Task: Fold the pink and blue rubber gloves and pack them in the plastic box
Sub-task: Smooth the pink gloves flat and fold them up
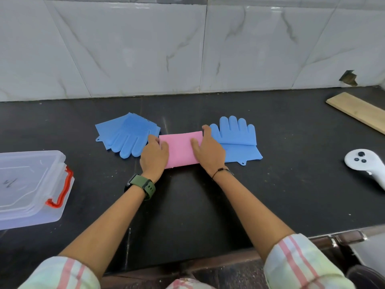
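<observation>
The pink glove (180,149) lies folded into a flat rectangle in the middle of the black table (208,205). The left hand (154,156) presses on its left end and the right hand (209,150) on its right end; both grips are flat and open, holding nothing. One blue glove (127,135) lies just left of it and another blue glove (237,140), folded, just right. The box (29,188) stands shut at the left edge, well apart.
</observation>
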